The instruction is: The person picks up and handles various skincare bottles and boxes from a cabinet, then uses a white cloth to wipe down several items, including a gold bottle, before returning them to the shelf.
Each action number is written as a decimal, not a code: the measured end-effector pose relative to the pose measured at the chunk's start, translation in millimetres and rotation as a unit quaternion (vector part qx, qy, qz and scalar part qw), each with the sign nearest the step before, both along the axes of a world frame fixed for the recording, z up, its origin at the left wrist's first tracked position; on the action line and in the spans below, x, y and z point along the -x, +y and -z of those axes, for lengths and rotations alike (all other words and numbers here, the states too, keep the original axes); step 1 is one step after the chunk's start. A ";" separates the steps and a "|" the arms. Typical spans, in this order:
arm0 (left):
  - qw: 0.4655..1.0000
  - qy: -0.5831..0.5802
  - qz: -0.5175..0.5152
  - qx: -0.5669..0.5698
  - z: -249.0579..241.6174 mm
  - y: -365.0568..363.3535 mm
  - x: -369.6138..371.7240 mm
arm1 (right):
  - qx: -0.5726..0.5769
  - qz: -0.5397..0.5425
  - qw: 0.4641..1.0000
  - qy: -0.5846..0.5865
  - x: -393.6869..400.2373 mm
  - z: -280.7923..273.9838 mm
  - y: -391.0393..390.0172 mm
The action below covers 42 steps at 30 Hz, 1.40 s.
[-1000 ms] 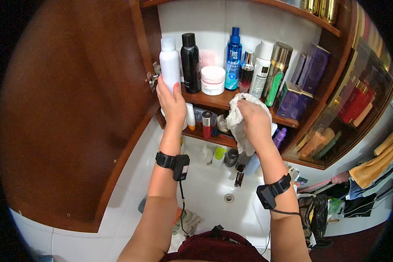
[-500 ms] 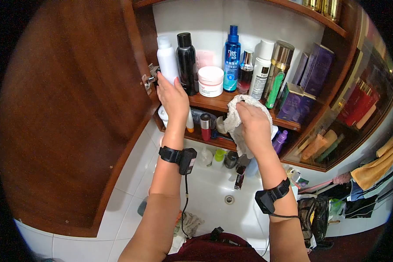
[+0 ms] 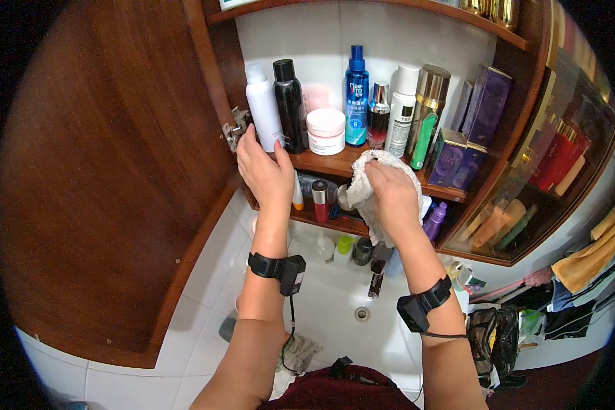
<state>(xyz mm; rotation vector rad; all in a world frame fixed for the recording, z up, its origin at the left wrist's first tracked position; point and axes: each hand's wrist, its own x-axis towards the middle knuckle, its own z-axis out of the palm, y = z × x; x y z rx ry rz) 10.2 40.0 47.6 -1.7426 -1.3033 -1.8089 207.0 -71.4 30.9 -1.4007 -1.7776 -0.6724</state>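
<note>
My left hand [image 3: 266, 174] is in front of the lower end of a white spray can [image 3: 262, 102], its thumb and fingers apart on either side. The can stands upright on the middle shelf [image 3: 324, 161] of a wooden cabinet. Close to it are a black spray can [image 3: 290, 106] and a white jar with a pink lid [image 3: 326, 132]. At the shelf's front edge, a crumpled white cloth [image 3: 365, 184] is gripped in my right hand [image 3: 396, 198]. Behind that hand stand a blue spray bottle [image 3: 356, 102], a dark red bottle [image 3: 378, 119] and a white bottle [image 3: 401, 113].
The wooden door [image 3: 109, 178] hangs open on the left. Purple boxes [image 3: 486, 102] and a gold-capped bottle [image 3: 432, 85] occupy the shelf's right side. Below are a lower shelf with a red-tinted tube [image 3: 320, 205], then a white sink [image 3: 328, 294] with a faucet [image 3: 376, 273].
My left hand has slid down the white spray can and its fingers have loosened from it. The right hand stays at the shelf edge with the cloth. The view has shifted slightly.
</note>
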 end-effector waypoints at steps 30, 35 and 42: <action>0.557 -0.375 0.714 0.198 -25.9 -69.1 25.6 | 0.001 -0.010 1.000 0.013 3.9 -1.7 -2.0; 0.500 -0.408 0.720 0.255 -15.2 -113.8 17.4 | 0.013 -0.006 1.000 0.014 2.1 -0.7 0.8; 0.480 -0.383 0.750 0.248 -18.6 -141.3 14.8 | 0.026 -0.008 0.999 0.018 2.3 -2.3 0.0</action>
